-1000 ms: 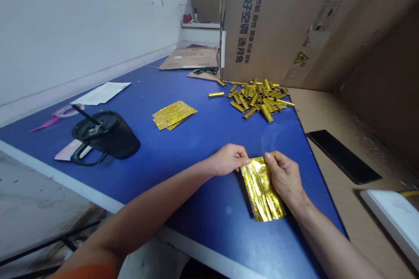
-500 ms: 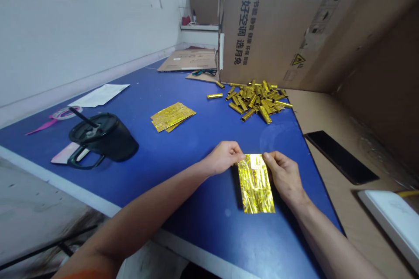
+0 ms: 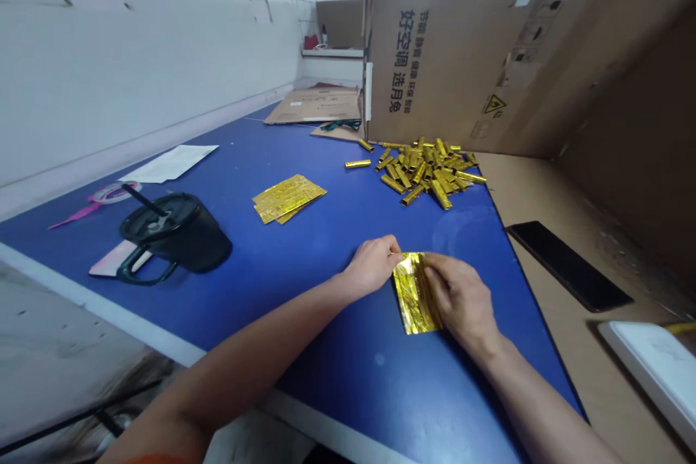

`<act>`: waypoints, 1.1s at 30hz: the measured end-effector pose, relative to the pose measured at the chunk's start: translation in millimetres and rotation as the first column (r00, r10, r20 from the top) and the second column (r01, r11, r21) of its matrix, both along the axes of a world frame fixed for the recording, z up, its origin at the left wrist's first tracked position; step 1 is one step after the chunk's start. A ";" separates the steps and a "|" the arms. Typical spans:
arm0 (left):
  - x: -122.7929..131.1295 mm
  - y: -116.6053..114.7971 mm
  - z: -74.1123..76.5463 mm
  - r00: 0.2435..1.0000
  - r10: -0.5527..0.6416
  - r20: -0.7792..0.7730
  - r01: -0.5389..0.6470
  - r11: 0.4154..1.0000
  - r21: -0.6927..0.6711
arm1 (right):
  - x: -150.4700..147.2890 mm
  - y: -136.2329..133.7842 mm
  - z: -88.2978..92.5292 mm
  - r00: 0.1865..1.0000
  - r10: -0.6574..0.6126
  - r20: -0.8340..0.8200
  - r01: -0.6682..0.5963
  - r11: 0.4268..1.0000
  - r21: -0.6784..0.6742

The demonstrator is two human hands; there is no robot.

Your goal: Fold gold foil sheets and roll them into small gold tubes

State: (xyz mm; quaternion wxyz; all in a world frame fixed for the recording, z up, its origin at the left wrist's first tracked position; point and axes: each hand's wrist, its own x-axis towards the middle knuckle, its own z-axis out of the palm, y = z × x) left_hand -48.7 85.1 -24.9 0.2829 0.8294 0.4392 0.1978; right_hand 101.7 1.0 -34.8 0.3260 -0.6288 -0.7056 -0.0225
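A shiny gold foil sheet (image 3: 413,302) hangs low over the blue table, its upper edge towards the far side. My left hand (image 3: 374,265) pinches its upper left corner between thumb and fingers. At the right side of the sheet, my right hand (image 3: 463,299) has its fingers bent over the foil and covers part of it; the fingertips are partly hidden. Farther off lies a heap of small gold foil tubes (image 3: 424,168), with a single tube (image 3: 357,164) apart on its left. Flat gold foil sheets (image 3: 289,197) lie stacked to the left.
A dark lidded mug (image 3: 177,235) with a straw stands at the left, near a tape roll (image 3: 113,193) and a white paper (image 3: 170,164). A large cardboard box (image 3: 451,51) rises behind the tubes. On the right are a black phone (image 3: 568,264) and a white object (image 3: 652,366).
My right hand has moved left and inward across the sheet, covering more of its right side. The left hand stays at the corner. The view has shifted slightly.
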 end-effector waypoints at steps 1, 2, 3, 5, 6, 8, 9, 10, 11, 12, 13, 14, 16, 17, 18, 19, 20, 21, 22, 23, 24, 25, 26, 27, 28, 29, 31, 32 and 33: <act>0.1 1.0 -0.6 0.999 -0.002 -0.046 0.004 1.000 0.031 | -1.0 -0.1 -0.8 0.996 0.066 0.051 -0.065 0.998 -0.027; 0.2 2.0 -1.2 0.996 -0.006 -0.093 0.012 0.998 0.063 | -2.2 -0.2 -1.3 0.990 0.106 0.097 -0.099 0.992 -0.074; 0.0 2.7 -1.6 0.991 -0.010 -0.136 0.023 0.995 0.093 | -3.6 -0.3 -1.3 0.983 0.124 0.136 -0.106 0.986 -0.132; -0.5 3.5 -1.7 0.980 -0.014 -0.197 0.040 0.991 0.131 | -6.6 -0.7 0.2 0.972 0.130 0.195 -0.080 0.966 -0.245; -1.0 3.3 -1.3 0.976 -0.016 -0.216 0.048 0.988 0.146 | -8.2 -1.1 1.5 0.968 0.127 0.218 -0.062 0.957 -0.283; -1.9 1.7 -0.1 0.967 -0.007 -0.254 0.062 0.977 0.206 | -11.2 -2.1 4.7 0.959 0.119 0.258 -0.030 0.945 -0.325; -2.4 0.4 0.7 0.960 0.005 -0.281 0.071 0.963 0.259 | -12.6 -2.7 6.1 0.954 0.114 0.277 -0.016 0.942 -0.334; -2.8 -1.4 1.4 0.950 0.016 -0.313 0.090 0.943 0.321 | -13.8 -3.2 7.2 0.949 0.107 0.295 -0.001 0.941 -0.338; -3.2 -3.4 2.2 0.938 0.018 -0.345 0.122 0.917 0.381 | -14.8 -3.8 8.1 0.945 0.098 0.313 0.014 0.942 -0.336; -3.4 -5.5 2.8 0.925 0.006 -0.380 0.169 0.889 0.426 | -15.6 -4.3 8.8 0.940 0.089 0.331 0.027 0.944 -0.330; -3.6 -7.7 3.3 0.910 -0.023 -0.413 0.226 0.865 0.448 | -16.3 -4.8 9.2 0.934 0.080 0.347 0.038 0.946 -0.320; -3.7 -9.8 3.7 0.892 -0.064 -0.447 0.287 0.845 0.452 | -17.0 -5.4 9.6 0.930 0.069 0.362 0.050 0.950 -0.308; -3.9 -13.2 4.0 0.860 -0.127 -0.495 0.373 0.818 0.438 | -18.3 -6.7 10.3 0.922 0.052 0.384 0.065 0.956 -0.286; -3.9 -14.5 4.0 0.853 -0.139 -0.503 0.388 0.815 0.432 | -19.0 -7.3 10.6 0.920 0.049 0.390 0.067 0.958 -0.278; -3.9 -15.3 3.8 0.853 -0.142 -0.502 0.388 0.816 0.429 | -19.7 -7.9 10.9 0.919 0.047 0.391 0.067 0.960 -0.273; -3.8 -15.9 3.6 0.858 -0.137 -0.494 0.379 0.820 0.430 | -20.3 -8.4 11.0 0.920 0.047 0.390 0.066 0.960 -0.271; -3.6 -16.1 3.2 0.864 -0.131 -0.485 0.368 0.823 0.432 | -20.8 -8.7 10.8 0.922 0.048 0.385 0.065 0.960 -0.274; -3.4 -16.2 2.7 0.869 -0.128 -0.478 0.360 0.826 0.434 | -21.2 -8.8 10.4 0.924 0.050 0.378 0.063 0.958 -0.279; -3.1 -16.2 2.2 0.872 -0.125 -0.473 0.355 0.827 0.436 | -21.3 -8.7 9.6 0.927 0.052 0.372 0.061 0.957 -0.284; -2.8 -16.2 1.5 0.872 -0.121 -0.474 0.352 0.828 0.437 | -21.2 -8.3 8.4 0.929 0.056 0.366 0.056 0.956 -0.288; -2.4 -16.1 0.8 0.870 -0.120 -0.478 0.354 0.827 0.437 | -20.9 -7.7 7.1 0.930 0.066 0.362 0.047 0.955 -0.294; -2.1 -16.1 0.1 0.867 -0.122 -0.483 0.359 0.825 0.436 | -20.4 -7.0 5.6 0.931 0.080 0.357 0.034 0.952 -0.304; -1.8 -16.2 -0.5 0.864 -0.127 -0.487 0.366 0.823 0.434 | -19.7 -6.2 4.1 0.931 0.097 0.351 0.022 0.947 -0.321; -1.6 -16.3 -1.1 0.862 -0.134 -0.489 0.374 0.820 0.433 | -19.1 -5.4 2.7 0.932 0.114 0.344 0.013 0.938 -0.346; -1.5 -16.6 -1.5 0.859 -0.141 -0.491 0.382 0.817 0.433 | -18.4 -4.8 1.6 0.933 0.131 0.335 0.006 0.926 -0.377; -1.4 -17.0 -1.7 0.856 -0.149 -0.495 0.391 0.812 0.433 | -17.9 -4.3 0.7 0.934 0.141 0.327 0.005 0.914 -0.406; -1.3 -18.0 -1.7 0.849 -0.152 -0.506 0.403 0.805 0.435 | -17.2 -3.9 -0.2 0.936 0.145 0.321 0.012 0.897 -0.442; -1.2 -18.6 -1.4 0.846 -0.151 -0.511 0.407 0.803 0.435 | -17.2 -4.0 -0.3 0.936 0.144 0.323 0.017 0.894 -0.447; -1.1 -19.2 -1.0 0.844 -0.150 -0.514 0.408 0.802 0.436 | -17.3 -4.1 -0.2 0.935 0.140 0.326 0.022 0.894 -0.447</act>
